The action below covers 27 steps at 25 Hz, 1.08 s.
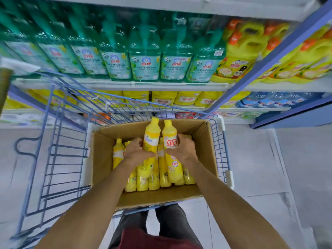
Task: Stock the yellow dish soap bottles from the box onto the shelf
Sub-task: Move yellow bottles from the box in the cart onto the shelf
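Observation:
An open cardboard box sits in the right part of a blue wire cart and holds several yellow dish soap bottles standing upright. My left hand grips one yellow bottle lifted above the others. My right hand grips a second yellow bottle with a red label, right beside the first. Both raised bottles stand upright over the box's far half. The shelf stands just beyond the cart.
The blue wire cart stands between me and the shelving. Green pump bottles fill the upper shelf, yellow jugs stand at its right. A lower shelf holds yellow bottles. Grey floor lies to the right.

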Tool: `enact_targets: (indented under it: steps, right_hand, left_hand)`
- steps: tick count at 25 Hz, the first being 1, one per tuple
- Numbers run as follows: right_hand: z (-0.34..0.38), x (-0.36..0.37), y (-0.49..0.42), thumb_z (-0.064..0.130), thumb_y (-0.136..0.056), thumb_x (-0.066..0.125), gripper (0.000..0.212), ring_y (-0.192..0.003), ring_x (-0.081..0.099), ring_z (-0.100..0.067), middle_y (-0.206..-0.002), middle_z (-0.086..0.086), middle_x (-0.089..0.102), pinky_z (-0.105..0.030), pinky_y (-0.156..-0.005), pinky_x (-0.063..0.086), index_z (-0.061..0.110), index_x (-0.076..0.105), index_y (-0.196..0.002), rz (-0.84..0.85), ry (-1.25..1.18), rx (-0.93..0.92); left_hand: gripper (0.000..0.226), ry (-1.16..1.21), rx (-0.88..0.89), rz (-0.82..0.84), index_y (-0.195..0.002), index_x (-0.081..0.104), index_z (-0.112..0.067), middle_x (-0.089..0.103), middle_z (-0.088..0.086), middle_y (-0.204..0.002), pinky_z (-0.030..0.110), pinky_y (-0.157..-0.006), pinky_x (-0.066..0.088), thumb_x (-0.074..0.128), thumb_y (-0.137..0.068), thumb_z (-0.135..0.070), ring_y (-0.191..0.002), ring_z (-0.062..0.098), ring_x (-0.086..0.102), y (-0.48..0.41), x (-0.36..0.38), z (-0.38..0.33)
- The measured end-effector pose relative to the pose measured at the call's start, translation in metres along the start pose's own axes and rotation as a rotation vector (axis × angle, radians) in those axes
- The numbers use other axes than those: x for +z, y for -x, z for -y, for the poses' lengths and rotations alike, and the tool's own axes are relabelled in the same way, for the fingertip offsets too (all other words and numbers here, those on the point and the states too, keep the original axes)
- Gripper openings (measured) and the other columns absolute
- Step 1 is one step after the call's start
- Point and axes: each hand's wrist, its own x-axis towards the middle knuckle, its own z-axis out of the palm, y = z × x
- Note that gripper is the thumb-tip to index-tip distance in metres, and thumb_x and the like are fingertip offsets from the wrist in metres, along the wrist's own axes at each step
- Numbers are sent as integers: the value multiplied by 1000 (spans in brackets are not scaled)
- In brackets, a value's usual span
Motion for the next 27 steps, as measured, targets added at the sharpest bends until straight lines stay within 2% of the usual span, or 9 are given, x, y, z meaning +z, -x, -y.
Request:
enact_targets:
  steps: [3, 7, 10, 11, 13, 16, 21, 24, 27]
  right_hand:
    - [44, -23, 7, 29, -66, 91, 46, -88, 67, -15, -98, 0, 71, -35, -77, 58, 15, 65, -101, -45, -55, -95]
    - [114, -63, 9, 30, -65, 92, 50, -89, 66, -20, -100, -5, 71, -36, -76, 56, 12, 66, -104, -169, -80, -312]
    - [164, -93, 17, 29, -69, 92, 47, -77, 58, 3, -90, 8, 65, -13, -66, 47, 12, 66, -104, -226, -139, -445]
    - [180, -104, 19, 27, -69, 92, 46, -74, 57, 6, -88, 10, 64, -9, -62, 43, 12, 66, -104, -243, -164, -485]
    - [211, -124, 24, 26, -67, 92, 46, -74, 59, 2, -90, 6, 66, -14, -64, 46, 13, 68, -103, -298, -201, -544]
    - [255, -156, 28, 30, -64, 92, 50, -83, 65, -9, -97, 2, 70, -25, -73, 54, 17, 69, -106, -378, -237, -639]
    - [315, -215, 26, 38, -63, 92, 55, -90, 68, -9, -106, 1, 72, -31, -80, 59, 25, 67, -111, -426, -295, -805]
    - [350, -249, 22, 41, -62, 92, 59, -92, 69, -10, -107, 2, 73, -35, -83, 60, 25, 67, -113, -451, -315, -872]
    - [380, -274, 20, 37, -62, 94, 55, -89, 69, -7, -106, 4, 72, -29, -81, 60, 28, 65, -109, -463, -347, -917]
  left_hand:
    - [62, 81, 82, -19, -108, 66, -11, 73, 8, -109, 38, -87, 56, 97, -55, -13, -98, 22, 69, 10, -30, -36]
    - [54, 130, 248, -115, -104, 61, -7, 68, 4, -96, 34, -79, 54, 94, -62, -7, -90, 22, 66, 26, -80, -96]
    - [53, 131, 387, -159, -106, 58, -10, 61, -6, -90, 26, -69, 47, 93, -66, -11, -80, 7, 60, 44, -118, -144]
    - [54, 127, 431, -183, -106, 58, -11, 60, -8, -90, 24, -65, 46, 94, -65, -14, -79, 3, 58, 50, -130, -161]
    - [57, 146, 516, -245, -107, 59, -8, 61, -7, -91, 19, -62, 44, 95, -63, -14, -80, 4, 59, 64, -152, -193]
    - [61, 155, 615, -344, -107, 60, -8, 66, 0, -98, 20, -65, 48, 96, -58, -17, -82, 8, 62, 83, -183, -237]
    - [66, 162, 745, -440, -107, 61, -15, 71, 1, -102, 38, -81, 60, 98, -54, -25, -92, 18, 69, 108, -229, -307]
    - [65, 170, 801, -481, -111, 61, -12, 71, 4, -103, 35, -81, 58, 97, -58, -20, -93, 19, 69, 125, -249, -348]
    - [64, 180, 834, -515, -113, 62, -8, 71, 6, -104, 34, -80, 58, 96, -59, -15, -93, 21, 70, 136, -267, -380]
